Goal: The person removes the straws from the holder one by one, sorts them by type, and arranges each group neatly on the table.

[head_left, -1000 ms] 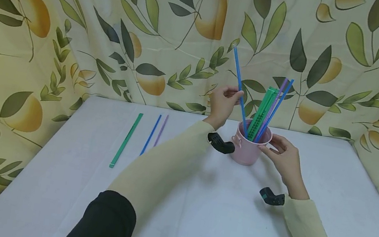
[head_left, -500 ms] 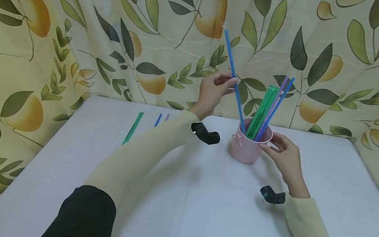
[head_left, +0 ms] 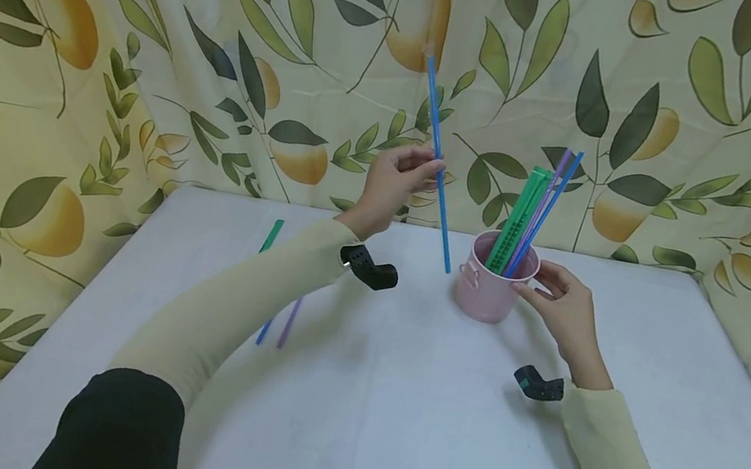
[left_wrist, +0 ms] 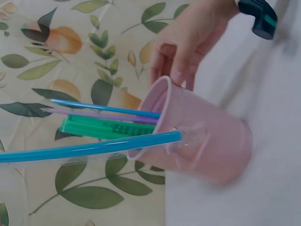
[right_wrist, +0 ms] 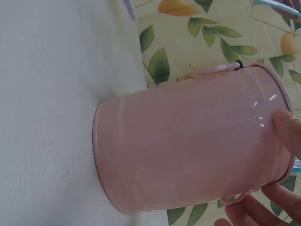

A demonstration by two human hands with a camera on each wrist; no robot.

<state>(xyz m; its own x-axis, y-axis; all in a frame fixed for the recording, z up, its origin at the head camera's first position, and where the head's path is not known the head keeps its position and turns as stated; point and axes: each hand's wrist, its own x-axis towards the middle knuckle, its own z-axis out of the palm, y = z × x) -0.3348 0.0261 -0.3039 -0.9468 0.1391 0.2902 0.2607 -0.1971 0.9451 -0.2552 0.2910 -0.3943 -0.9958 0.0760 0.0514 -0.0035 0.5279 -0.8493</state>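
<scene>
My left hand (head_left: 386,186) pinches a blue straw (head_left: 441,211) in a clear wrapper. The straw hangs tilted, its lower end left of the pink pail (head_left: 483,297) and apart from it in the head view. The left wrist view shows that straw (left_wrist: 99,148) across the pail's near side; the left fingers are out of that frame. My right hand (head_left: 563,318) holds the pail at its rim, thumb (right_wrist: 288,129) on the outer wall. Inside the pail lean green ruler-like strips (head_left: 519,222), a purple straw (head_left: 556,184) and a blue straw (head_left: 562,190).
On the white table (head_left: 385,437), left of the pail, lie a green strip (head_left: 272,235), a blue straw (head_left: 264,330) and a purple straw (head_left: 289,324), partly hidden by my left forearm. A leaf-and-fruit patterned cloth (head_left: 216,114) hangs behind the table.
My left hand has moved left with the blue straw, and the straw's lower end has come out of the pail. My right hand and the pail have stayed in place.
</scene>
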